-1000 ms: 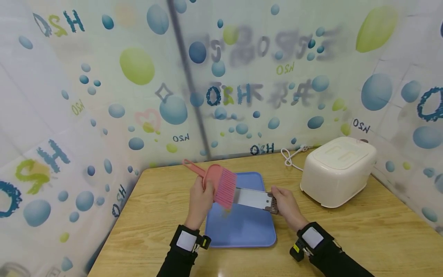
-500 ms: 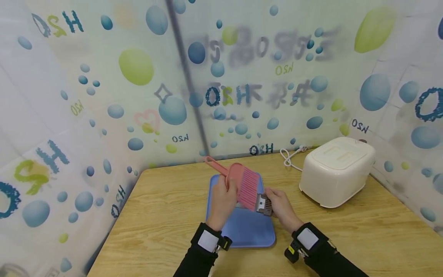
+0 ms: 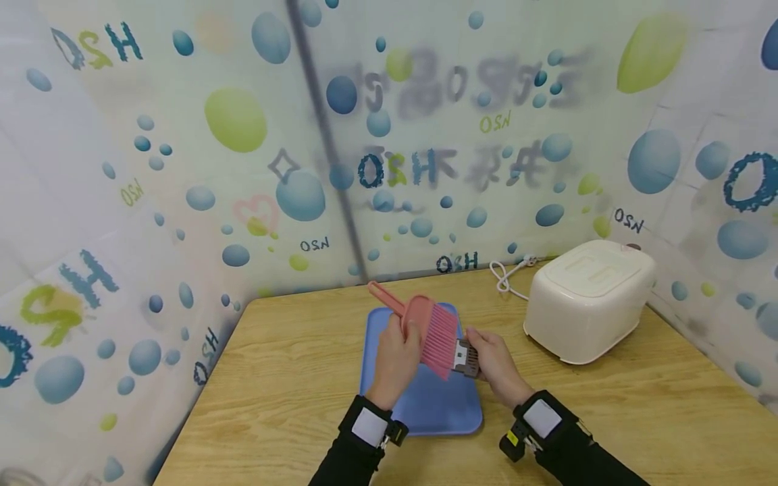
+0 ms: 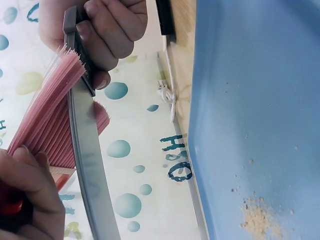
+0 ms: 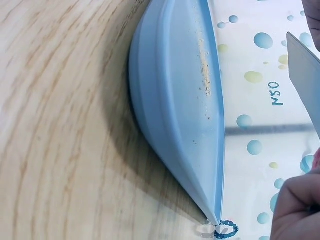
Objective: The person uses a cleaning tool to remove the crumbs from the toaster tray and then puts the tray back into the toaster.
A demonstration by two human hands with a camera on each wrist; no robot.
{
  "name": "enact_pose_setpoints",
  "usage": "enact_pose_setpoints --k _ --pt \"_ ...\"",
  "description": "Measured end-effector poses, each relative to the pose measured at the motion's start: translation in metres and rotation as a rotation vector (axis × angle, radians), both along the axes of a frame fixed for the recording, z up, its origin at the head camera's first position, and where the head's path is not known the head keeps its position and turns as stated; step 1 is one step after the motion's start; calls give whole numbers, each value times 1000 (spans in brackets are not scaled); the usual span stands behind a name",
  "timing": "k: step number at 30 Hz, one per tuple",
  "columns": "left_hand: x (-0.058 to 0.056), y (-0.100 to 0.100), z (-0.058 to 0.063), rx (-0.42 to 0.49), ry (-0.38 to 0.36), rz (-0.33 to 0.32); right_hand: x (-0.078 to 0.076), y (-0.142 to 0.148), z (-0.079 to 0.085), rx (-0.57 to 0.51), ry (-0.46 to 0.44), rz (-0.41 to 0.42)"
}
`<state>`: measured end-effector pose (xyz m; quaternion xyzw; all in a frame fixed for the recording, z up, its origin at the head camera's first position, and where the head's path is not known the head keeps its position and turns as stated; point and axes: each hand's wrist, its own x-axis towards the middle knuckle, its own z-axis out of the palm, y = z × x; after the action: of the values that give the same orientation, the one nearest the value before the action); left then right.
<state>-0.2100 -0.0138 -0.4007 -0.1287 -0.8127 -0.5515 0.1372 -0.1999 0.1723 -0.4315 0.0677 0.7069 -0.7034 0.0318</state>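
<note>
My left hand (image 3: 395,364) grips a pink brush (image 3: 440,337), its handle pointing up and back to the left. The bristles lie across a thin metal crumb tray (image 3: 465,359) close to its grey end piece. My right hand (image 3: 498,364) pinches that grey end from the right, and the brush hides most of the metal plate in the head view. Both are held above a blue tray (image 3: 437,408) lying on the table. A small heap of tan crumbs (image 4: 260,220) shows on the blue tray in the left wrist view, with a few specks scattered around it.
A cream toaster (image 3: 589,297) stands at the back right of the wooden table (image 3: 292,378). Its white cord (image 3: 504,280) lies coiled behind it, near the wall. A bubble-patterned curtain (image 3: 243,189) encloses the table's back and sides.
My left hand has moved the brush rightward along the crumb tray, from farther left on the plate to its grey end. The right hand has shifted only slightly left.
</note>
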Motion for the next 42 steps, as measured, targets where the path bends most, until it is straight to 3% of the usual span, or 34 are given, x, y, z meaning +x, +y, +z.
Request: enact_pose_setpoints --k 11,27,42 --pt "-3 -10 1 -33 13 32 0 2 0 -6 -3 -10" --pt "-11 -35 -1 4 17 78 0 2 1 -18 -3 -5" --pt "-12 -49 -3 -20 18 130 2 6 -2 -24 2 -10"
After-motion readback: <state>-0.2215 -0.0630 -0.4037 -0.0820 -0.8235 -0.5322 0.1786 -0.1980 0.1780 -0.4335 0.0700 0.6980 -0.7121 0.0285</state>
